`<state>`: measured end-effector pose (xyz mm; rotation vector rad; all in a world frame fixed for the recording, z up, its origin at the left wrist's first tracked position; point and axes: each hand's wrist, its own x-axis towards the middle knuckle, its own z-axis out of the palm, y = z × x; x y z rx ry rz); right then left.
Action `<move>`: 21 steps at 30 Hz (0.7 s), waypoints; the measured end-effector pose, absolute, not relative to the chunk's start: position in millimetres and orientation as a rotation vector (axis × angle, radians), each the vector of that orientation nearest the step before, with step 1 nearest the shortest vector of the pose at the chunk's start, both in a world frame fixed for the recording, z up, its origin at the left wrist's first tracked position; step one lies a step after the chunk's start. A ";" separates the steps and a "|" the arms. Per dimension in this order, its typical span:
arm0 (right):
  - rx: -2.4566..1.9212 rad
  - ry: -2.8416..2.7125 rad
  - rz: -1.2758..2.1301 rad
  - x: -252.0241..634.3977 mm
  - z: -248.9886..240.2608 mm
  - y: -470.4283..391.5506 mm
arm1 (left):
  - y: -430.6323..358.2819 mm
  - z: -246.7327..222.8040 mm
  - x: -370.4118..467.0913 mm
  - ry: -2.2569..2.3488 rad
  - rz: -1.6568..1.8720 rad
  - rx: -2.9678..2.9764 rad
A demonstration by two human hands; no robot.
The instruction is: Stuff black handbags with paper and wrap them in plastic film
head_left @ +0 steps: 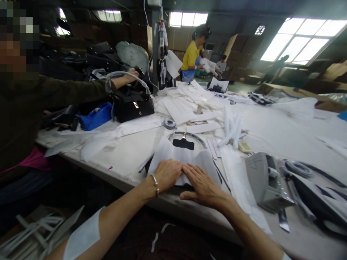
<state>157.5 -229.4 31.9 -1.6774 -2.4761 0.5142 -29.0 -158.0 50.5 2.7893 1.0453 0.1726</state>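
Observation:
A white foam sheet point(162, 155) lies over a dark handbag point(148, 166), whose body is mostly hidden under it. The bag's wrapped handle point(199, 137) arches behind, and a black flap with a metal clasp point(183, 143) pokes out above the sheet. My left hand point(168, 175), with a bracelet at the wrist, is closed on the sheet, its fingers bent and pressed together. Beside it, my right hand point(202, 185) rests on the sheet with fingers stretched out and thumb apart. Both hands' fingertips nearly meet.
A grey tape dispenser point(267, 180) stands at right, near another wrapped bag point(311, 202). White foam sheets point(184, 108) pile up behind. At left, a co-worker's arm point(81, 90) reaches over a black handbag point(134, 106) and a blue item point(96, 116). The table edge point(119, 182) runs close below my hands.

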 end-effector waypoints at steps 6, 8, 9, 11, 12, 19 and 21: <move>-1.646 -2.284 0.746 166.9 38.2 -220.7 | -161.4 12.1 -30.8 0.954 0.456 2.803; -1.611 -2.199 0.750 165.4 40.2 -215.6 | -160.4 7.6 -34.6 0.882 0.592 2.780; -1.601 -2.177 0.748 163.3 41.8 -213.1 | -159.8 6.6 -35.6 0.851 0.631 2.757; -1.641 -2.171 0.700 156.3 46.3 -209.0 | -158.5 6.1 -35.9 0.831 0.633 2.700; -1.699 -2.172 0.644 151.6 48.9 -207.4 | -157.8 6.3 -35.4 0.843 0.609 2.676; -1.939 -2.124 0.335 124.0 57.8 -198.8 | -151.4 15.2 -37.0 0.922 0.506 2.605; -1.920 -2.107 0.398 125.3 55.0 -197.0 | -148.5 19.7 -39.9 0.924 0.485 2.581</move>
